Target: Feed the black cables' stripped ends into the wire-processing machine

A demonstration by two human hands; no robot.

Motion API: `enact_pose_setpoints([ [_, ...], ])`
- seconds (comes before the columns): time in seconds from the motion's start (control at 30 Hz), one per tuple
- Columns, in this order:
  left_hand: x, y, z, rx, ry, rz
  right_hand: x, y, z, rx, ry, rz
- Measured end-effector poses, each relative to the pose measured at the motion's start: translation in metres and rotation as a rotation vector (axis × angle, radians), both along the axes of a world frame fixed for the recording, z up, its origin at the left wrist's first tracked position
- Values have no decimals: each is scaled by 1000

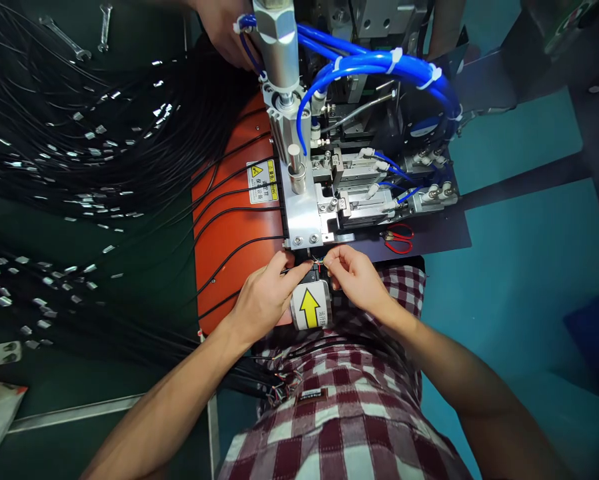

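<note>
My left hand [266, 293] is closed, thumb and fingers pinching a black cable at the front edge of the silver machine [304, 217]. Facing it, my right hand [354, 277] pinches the thin coloured wires [320, 261] at the cable's end. Just below the fingertips sits a white label with a yellow arrow [309, 308]. Several black cables [242, 243] run over the orange plate [239, 267] into the machine's left side. A bundle of cables with stripped coloured ends [279, 387] lies across my lap on the checked apron [349, 427].
Red-handled cutters [399, 239] lie right of the machine. Blue air hoses [379, 63] arch above it. Many black cables [104, 153] cover the dark green table at left, with two wrenches [105, 28] behind. Another person's hand [226, 30] is at the top.
</note>
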State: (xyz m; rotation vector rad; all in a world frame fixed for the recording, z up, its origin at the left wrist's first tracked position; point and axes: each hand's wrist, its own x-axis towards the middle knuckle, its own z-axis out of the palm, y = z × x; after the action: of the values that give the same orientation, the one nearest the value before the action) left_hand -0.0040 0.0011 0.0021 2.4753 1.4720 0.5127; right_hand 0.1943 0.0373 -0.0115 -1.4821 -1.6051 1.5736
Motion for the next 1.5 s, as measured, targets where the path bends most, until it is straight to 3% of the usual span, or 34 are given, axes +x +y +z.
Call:
enact_pose_setpoints([
  [0.2, -1, 0, 0, 35, 26, -15, -3, 0, 4, 61, -100, 1],
  [0.43, -1, 2, 0, 36, -54, -57, -2, 0, 2, -13, -15, -15],
  [0.73, 1, 3, 3, 80, 58, -33, -3, 0, 2, -36, -3, -24],
  [0.93, 2, 1, 3, 90, 103, -12, 0, 6, -4, -313, 265, -36],
  [1.1, 2, 1, 1, 67, 76, -21, 3, -3, -2, -35, 80, -194],
  [1.33, 3, 1, 1, 71, 77, 3, -5, -9, 0, 193, -50, -137],
  [1.5, 2, 1, 1, 64, 68, 5, -4, -7, 0, 254, -96, -86],
])
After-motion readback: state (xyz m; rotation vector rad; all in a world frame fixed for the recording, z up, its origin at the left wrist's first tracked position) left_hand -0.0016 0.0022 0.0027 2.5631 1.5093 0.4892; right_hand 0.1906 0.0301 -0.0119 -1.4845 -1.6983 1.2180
